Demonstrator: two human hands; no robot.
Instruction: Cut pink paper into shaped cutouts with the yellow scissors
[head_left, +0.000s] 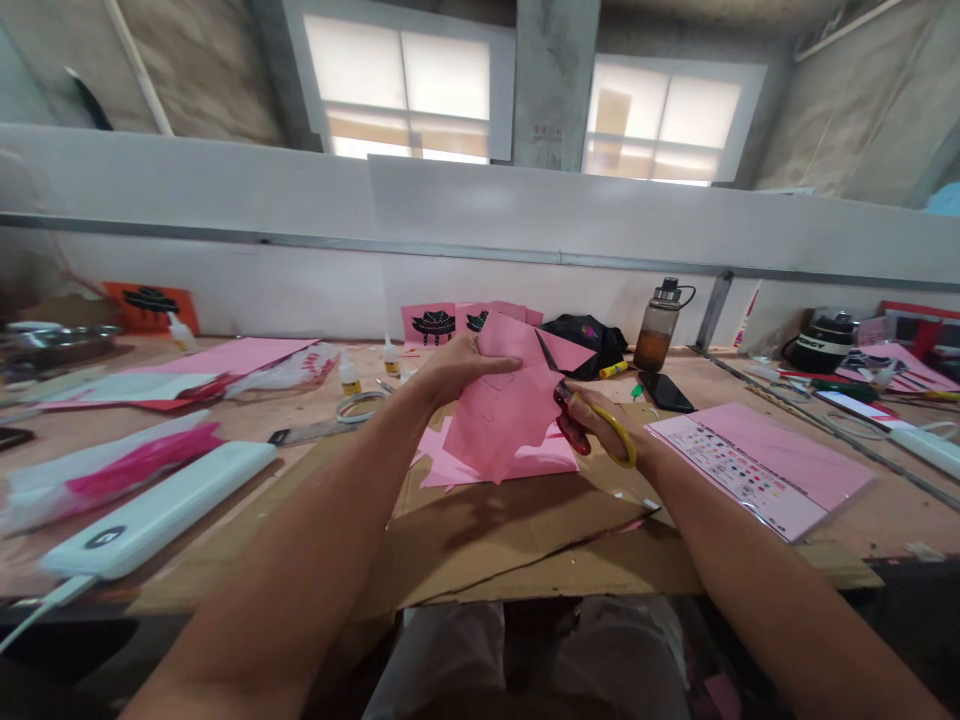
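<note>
My left hand (pixel 459 366) grips a pink sheet of paper (pixel 501 405) by its upper left, thumb across the front and fingers behind. Faint drawn outlines show on the sheet, and its edges are cut unevenly. In my right hand (pixel 592 418) is a pair of scissors (pixel 621 438) with yellow and red handles. Their blades reach up into a slit at the sheet's right side, where a flap of paper stands away. Beneath the held sheet, more pink paper pieces (pixel 551 458) lie on brown cardboard (pixel 480 555).
A water bottle (pixel 657 325) and a phone (pixel 666 392) are at the back right. A packet of pink paper (pixel 772 465) lies right of my arm. Leftward are a white power strip (pixel 161 510), a steel ruler (pixel 322 430) and small glue bottles (pixel 349 375). A black bag (pixel 592 340) sits behind.
</note>
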